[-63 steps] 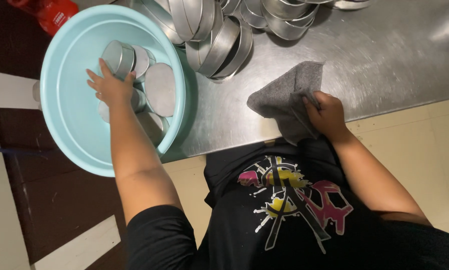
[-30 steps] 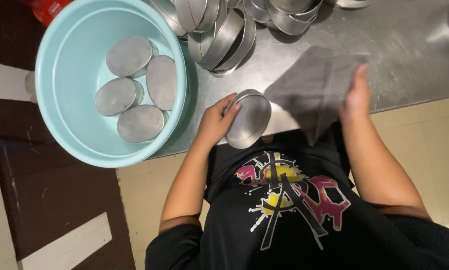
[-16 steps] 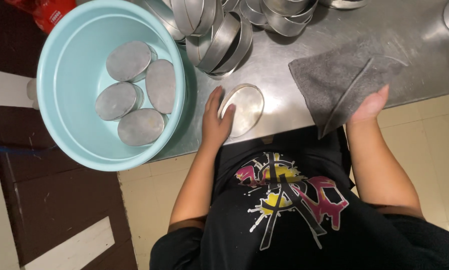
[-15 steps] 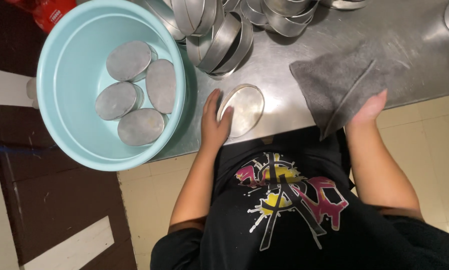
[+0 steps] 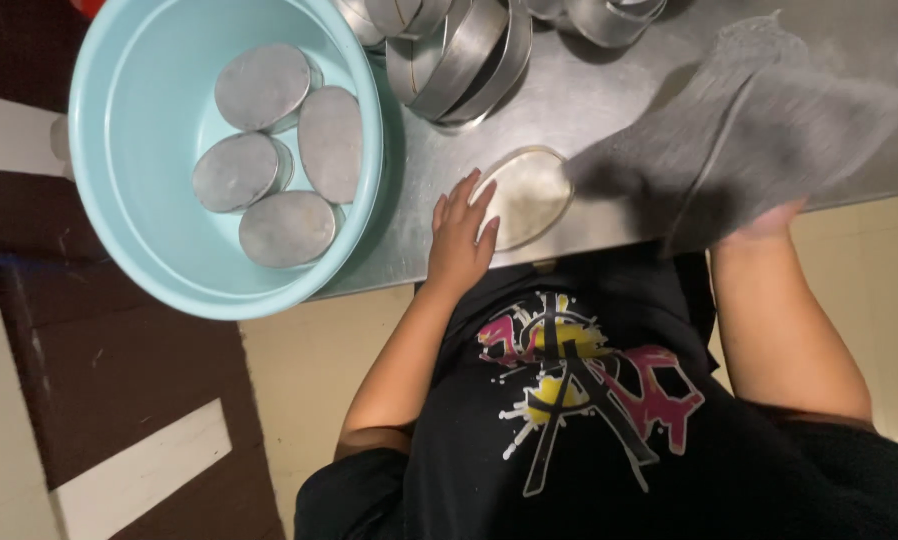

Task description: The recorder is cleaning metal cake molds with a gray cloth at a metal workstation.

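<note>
My left hand (image 5: 459,238) lies flat with its fingers spread on the steel counter (image 5: 609,95), its fingertips touching the rim of a round metal pan (image 5: 527,195) that sits there. My right hand (image 5: 766,221) is at the counter's near edge. It holds a grey cloth (image 5: 769,110), which spreads out above the counter and hides most of the hand. To the left, a light blue basin (image 5: 159,250) contains several round metal pans (image 5: 274,225) lying flat.
Stacks of metal pans (image 5: 464,50) lean on edge at the back of the counter, just beyond the single pan. The basin overhangs the counter's left end above a dark brown and cream floor (image 5: 119,400).
My left hand lifted a pan out of the basin, set it on the counter and now rests flat beside it. My right hand has raised the grey cloth and spread it out to the right.
</note>
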